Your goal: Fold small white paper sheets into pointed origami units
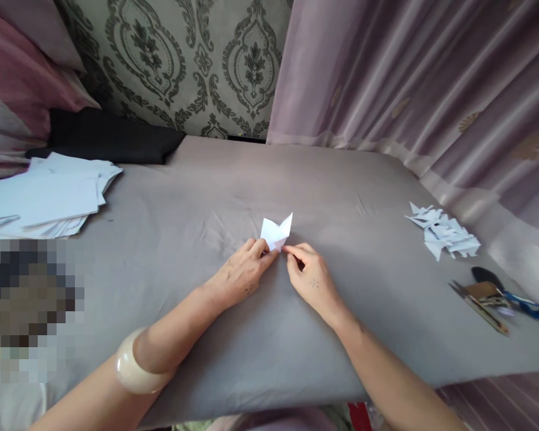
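Wore bangle on left forearm; pinched folded paper over cloth, between sheets and paper pile, left hand's thumb against fingers; bunched right hand at its lower edge, with unclear hold.

One head-worn view, looking forward and down over the person's own forearms.

The camera sits above the near edge of the grey cloth-covered surface and faces across it to the damask-patterned wallpaper, with the mauve curtain slanting down the right side. It is close enough that both forearms rise large from the bottom, left hand and right hand meeting near the middle; the coverage is wide.
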### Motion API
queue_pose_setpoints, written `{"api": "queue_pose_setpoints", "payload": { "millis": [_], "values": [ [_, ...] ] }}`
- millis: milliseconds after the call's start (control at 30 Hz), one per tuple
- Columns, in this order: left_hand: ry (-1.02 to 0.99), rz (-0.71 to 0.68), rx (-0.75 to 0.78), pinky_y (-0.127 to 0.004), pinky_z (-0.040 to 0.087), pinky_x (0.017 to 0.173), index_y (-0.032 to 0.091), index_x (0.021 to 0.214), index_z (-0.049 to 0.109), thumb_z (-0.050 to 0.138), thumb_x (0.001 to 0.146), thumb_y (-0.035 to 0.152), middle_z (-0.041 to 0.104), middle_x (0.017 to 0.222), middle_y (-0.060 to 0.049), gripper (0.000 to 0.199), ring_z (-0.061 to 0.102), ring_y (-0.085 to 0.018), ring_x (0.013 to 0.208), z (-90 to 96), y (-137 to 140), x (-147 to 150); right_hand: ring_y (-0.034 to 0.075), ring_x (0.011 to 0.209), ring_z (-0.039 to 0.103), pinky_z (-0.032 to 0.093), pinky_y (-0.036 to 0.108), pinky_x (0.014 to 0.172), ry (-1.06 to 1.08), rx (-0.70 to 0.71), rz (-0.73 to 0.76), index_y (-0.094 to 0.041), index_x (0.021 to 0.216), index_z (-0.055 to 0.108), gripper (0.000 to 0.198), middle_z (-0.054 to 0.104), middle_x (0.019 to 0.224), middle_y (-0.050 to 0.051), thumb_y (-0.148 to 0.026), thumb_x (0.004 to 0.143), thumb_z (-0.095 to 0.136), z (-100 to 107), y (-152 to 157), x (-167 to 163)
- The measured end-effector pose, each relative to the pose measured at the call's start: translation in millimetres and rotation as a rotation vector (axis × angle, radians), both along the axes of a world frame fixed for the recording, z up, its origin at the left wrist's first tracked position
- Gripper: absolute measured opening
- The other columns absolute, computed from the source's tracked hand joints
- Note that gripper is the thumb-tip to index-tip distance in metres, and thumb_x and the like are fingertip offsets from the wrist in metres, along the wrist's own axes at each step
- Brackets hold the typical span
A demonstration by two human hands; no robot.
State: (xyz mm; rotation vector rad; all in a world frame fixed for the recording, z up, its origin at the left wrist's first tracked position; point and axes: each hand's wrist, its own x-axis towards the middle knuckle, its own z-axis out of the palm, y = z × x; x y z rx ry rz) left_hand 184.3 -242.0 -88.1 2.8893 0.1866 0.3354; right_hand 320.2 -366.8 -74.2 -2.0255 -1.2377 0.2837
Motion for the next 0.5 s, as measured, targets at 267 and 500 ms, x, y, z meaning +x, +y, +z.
{"api": "queue_pose_setpoints", "payload": {
  "millis": [267, 500],
  "values": [
    [0.103, 0.013, 0.053, -0.035, 0.049, 0.082, 0.012, 0.121, 0.054, 0.038, 0.085, 0.0, 0.053, 0.098, -0.01, 0.042, 0.048, -0.022, 0.088, 12.5, -8, -3, 0.018, 0.086, 0.062, 0.048, 0.03, 0.08, -0.085, -0.007, 0.055, -0.02, 0.111, 0.069, 0.036, 0.065, 0.092, 0.006, -0.011, 0.085, 0.045, -8, -3, -2],
    [0.138, 0.103, -0.011, -0.034, 0.051, 0.079, 0.013, 0.113, 0.06, 0.038, 0.09, 0.006, 0.057, 0.095, -0.008, 0.032, 0.052, -0.022, 0.088, 27.5, -12, -14, 0.021, 0.091, 0.057, 0.046, 0.036, 0.084, -0.315, -0.123, 0.12, -0.017, 0.12, 0.064, 0.039, 0.063, 0.096, 0.008, -0.011, 0.088, 0.043, 0, -7, -12]
  ]
}}
